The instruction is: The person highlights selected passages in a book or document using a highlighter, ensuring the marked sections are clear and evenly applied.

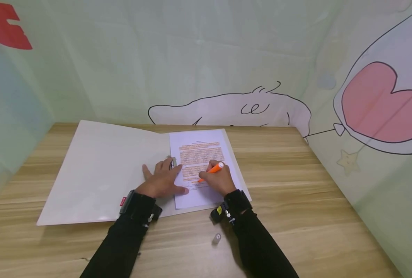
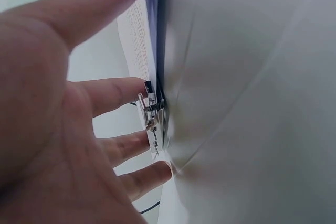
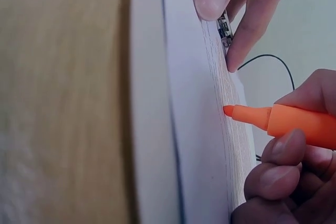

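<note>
An orange highlighter [image 1: 215, 168] is gripped in my right hand [image 1: 221, 180], its tip on the lower lines of a printed sheet [image 1: 192, 199]. Orange marking covers most of the text above the tip. My left hand [image 1: 162, 181] is spread out, thumb and index finger resting on the sheet's left edge and the other fingers by a metal clip [image 2: 152, 116]. The sheet lies on the right side of an opened white folder [image 1: 105, 170]. In the right wrist view, the highlighter's chisel tip [image 3: 229, 110] touches the paper.
A small greyish cap [image 1: 216, 239] stands on the wooden table [image 1: 296, 216] in front of the folder, between my forearms. A red tag [image 1: 123, 201] sits at the folder's front edge. Printed cloth walls [image 1: 199, 69] enclose the table at the back and sides.
</note>
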Demonstrator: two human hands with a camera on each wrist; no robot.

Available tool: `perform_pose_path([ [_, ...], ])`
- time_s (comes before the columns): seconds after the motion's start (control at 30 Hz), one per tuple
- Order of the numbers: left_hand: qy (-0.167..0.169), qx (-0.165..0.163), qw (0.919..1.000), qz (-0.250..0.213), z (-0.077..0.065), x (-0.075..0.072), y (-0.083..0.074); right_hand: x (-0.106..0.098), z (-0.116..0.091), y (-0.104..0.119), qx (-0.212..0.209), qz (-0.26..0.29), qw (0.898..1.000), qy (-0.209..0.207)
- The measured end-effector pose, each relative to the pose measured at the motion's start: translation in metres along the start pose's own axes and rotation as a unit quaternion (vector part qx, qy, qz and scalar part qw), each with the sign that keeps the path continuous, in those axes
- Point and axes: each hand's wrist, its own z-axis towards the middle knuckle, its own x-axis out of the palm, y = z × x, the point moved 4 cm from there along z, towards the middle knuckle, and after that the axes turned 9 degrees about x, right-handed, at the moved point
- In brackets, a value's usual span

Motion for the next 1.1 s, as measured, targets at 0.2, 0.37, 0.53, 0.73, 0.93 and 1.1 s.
perform_pose_path([
  [0.2,0.001,0.001,1.0000,0.000,0.000,-0.002,0.000,-0.002,0.002,-0.001,0.010,-0.011,1.000,-0.006],
  [0.37,-0.001,0.001,1.0000,0.004,0.000,-0.002,0.000,-0.003,0.004,-0.002,0.004,-0.012,1.000,-0.001],
  [0.53,0.002,0.002,1.0000,0.009,0.001,-0.001,0.001,-0.006,0.004,-0.004,0.005,-0.020,1.000,-0.008],
  [0.73,0.002,0.003,0.9999,0.015,0.000,-0.001,0.000,-0.008,0.004,-0.005,0.006,-0.026,1.000,-0.008],
  [0.93,-0.001,0.010,0.9999,0.010,-0.001,-0.001,-0.001,-0.014,0.005,-0.009,0.014,-0.029,0.999,-0.016],
  [1.1,-0.002,0.010,0.9999,0.011,-0.001,-0.002,0.000,-0.015,0.007,-0.011,0.023,-0.025,0.999,-0.014],
])
